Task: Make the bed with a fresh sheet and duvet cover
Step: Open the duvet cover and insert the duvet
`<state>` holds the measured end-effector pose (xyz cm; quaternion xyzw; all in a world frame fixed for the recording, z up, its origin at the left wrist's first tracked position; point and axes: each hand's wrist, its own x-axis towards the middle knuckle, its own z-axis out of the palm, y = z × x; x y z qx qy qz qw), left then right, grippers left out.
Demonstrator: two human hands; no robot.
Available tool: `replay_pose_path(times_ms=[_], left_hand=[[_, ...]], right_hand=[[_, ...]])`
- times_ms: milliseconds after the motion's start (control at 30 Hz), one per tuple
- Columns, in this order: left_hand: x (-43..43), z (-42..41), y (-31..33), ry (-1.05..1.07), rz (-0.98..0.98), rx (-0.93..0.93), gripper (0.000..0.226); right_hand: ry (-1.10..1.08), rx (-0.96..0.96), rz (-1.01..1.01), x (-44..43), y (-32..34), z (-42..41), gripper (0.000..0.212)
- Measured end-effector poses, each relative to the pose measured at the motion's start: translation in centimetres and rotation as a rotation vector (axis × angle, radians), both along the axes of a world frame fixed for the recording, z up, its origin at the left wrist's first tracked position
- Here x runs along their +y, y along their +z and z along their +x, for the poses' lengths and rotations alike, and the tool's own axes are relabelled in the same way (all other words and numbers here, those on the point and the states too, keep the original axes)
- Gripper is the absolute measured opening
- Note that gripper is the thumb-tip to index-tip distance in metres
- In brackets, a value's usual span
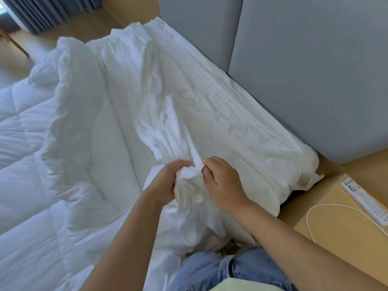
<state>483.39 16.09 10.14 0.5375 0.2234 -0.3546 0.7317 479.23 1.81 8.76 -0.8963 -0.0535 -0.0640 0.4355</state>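
You are standing at the bed's head corner, gripping a bunch of white cloth, most likely the cover (168,127), in both hands. Your left hand (165,185) is wrapping its curled fingers round the bunch from the left. Your right hand (223,185) is closing on it from the right and pinching a narrow fold that is rising between the two hands. Neither hand is open, and both are full of cloth.

The hands are almost touching, probably because you are hunting for a corner or seam inside the gather; working close lets you feed the cloth from one hand to the other without losing your place. From your grip the cover is trailing away in a long rumpled ridge toward the far end of the bed, lying between the duvet (42,143) and the sheet (241,127).

The quilted duvet is lying bare and pushed to the left, seemingly waiting to go inside the cover. The sheet is lying over the mattress beside the headboard (315,70), wrinkled and loose at the near corner, so it looks laid but not yet smoothed.

On the nightstand (336,227) a remote (365,200) and a cable (327,206) are sitting well apart from your hands.
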Motion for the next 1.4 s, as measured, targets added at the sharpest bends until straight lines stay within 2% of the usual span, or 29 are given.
replay_pose_path(times_ms=[33, 100, 200, 233, 300, 400, 433, 467, 533, 600, 633, 700, 767, 833, 900, 933, 967, 1033, 1067, 1100, 1167, 1233, 1300, 1400], left_hand=[[-0.1, 0.5, 0.7, 0.038, -0.125, 0.019, 0.037], [-0.5, 1.3, 2.3, -0.015, -0.153, 0.074, 0.056], [-0.9, 1.5, 3.4, -0.200, 0.019, 0.109, 0.043], [-1.0, 1.6, 3.5, -0.218, 0.088, 0.087, 0.047], [-1.1, 2.0, 3.4, -0.155, 0.200, 0.042, 0.051], [-1.1, 1.9, 2.8, -0.022, 0.193, -0.014, 0.060], [-1.1, 1.7, 2.8, 0.004, 0.171, -0.016, 0.062], [-1.0, 1.4, 3.0, 0.028, 0.148, -0.017, 0.062], [-0.9, 0.8, 3.8, 0.075, 0.086, -0.029, 0.043], [-0.8, 0.5, 4.4, 0.123, 0.044, -0.035, 0.005], [-0.6, 0.5, 4.6, 0.091, 0.037, -0.021, 0.011], [-0.1, 0.7, 4.5, 0.027, 0.082, -0.003, 0.038], [-0.1, 0.8, 4.6, 0.003, 0.138, 0.006, 0.045], [0.0, 1.0, 4.8, 0.017, 0.185, -0.025, 0.040], [0.1, 1.2, 4.6, 0.034, 0.166, -0.020, 0.068], [0.1, 1.1, 4.5, 0.025, 0.156, -0.004, 0.076], [-0.1, 1.1, 4.6, -0.001, 0.129, 0.004, 0.070], [-0.4, 0.8, 4.9, -0.014, 0.152, 0.018, 0.026], [-0.5, 0.9, 5.0, -0.003, 0.193, 0.025, 0.011], [-0.4, 1.0, 4.8, 0.001, 0.220, 0.023, 0.010], [-0.2, 1.2, 4.4, -0.040, 0.227, 0.003, 0.023], [0.2, 1.2, 4.0, -0.112, 0.220, -0.015, 0.045], [0.1, 1.1, 3.9, -0.157, 0.164, -0.028, 0.069], [-0.2, 1.5, 4.0, -0.004, -0.043, -0.087, 0.072]], right_hand=[[0.027, -0.026, 0.016, 0.6, 0.7, 0.1, 0.033], [0.053, -0.067, 0.039, 1.7, 2.1, 0.3, 0.027], [0.086, -0.144, 0.044, 2.8, 2.4, -0.2, 0.018], [0.099, -0.156, 0.052, 2.9, 2.2, -0.4, 0.018], [0.098, -0.078, 0.138, 2.4, 1.7, -0.4, 0.018], [-0.147, 0.040, 0.316, 0.1, 1.0, 0.2, 0.016], [-0.207, 0.073, 0.294, -1.1, 0.8, 0.6, 0.013], [-0.180, 0.153, 0.222, -2.2, 0.5, 0.9, 0.019], [0.087, 0.405, 0.010, -3.7, -0.4, 1.3, 0.047], [0.259, 0.517, -0.076, -3.9, -1.2, 1.4, 0.057], [0.267, 0.502, -0.051, -3.5, -1.5, 1.4, 0.054], [0.196, 0.423, -0.022, -2.4, -1.9, 1.4, 0.040], [0.110, 0.363, -0.041, -1.7, -1.9, 1.8, 0.033], [0.059, 0.320, -0.028, -1.5, -1.6, 2.4, 0.041], [0.081, 0.283, -0.029, -1.3, -0.9, 2.9, 0.050], [0.111, 0.257, -0.057, -1.2, -0.6, 3.2, 0.046], [0.142, 0.228, -0.087, -1.0, -0.4, 3.5, 0.037], [0.141, 0.199, -0.113, -0.7, -0.3, 3.9, 0.025], [0.098, 0.193, -0.098, -0.8, -0.1, 4.1, 0.024], [0.036, 0.168, -0.071, -1.2, 0.0, 4.4, 0.024], [-0.112, 0.053, -0.014, -2.2, 0.6, 4.8, 0.031], [-0.163, -0.087, 0.029, -2.3, 2.3, 5.0, 0.034], [-0.049, -0.182, 0.045, -1.0, 3.9, 4.9, 0.031], [0.146, -0.138, 0.143, 2.2, 5.5, 4.5, 0.024]])
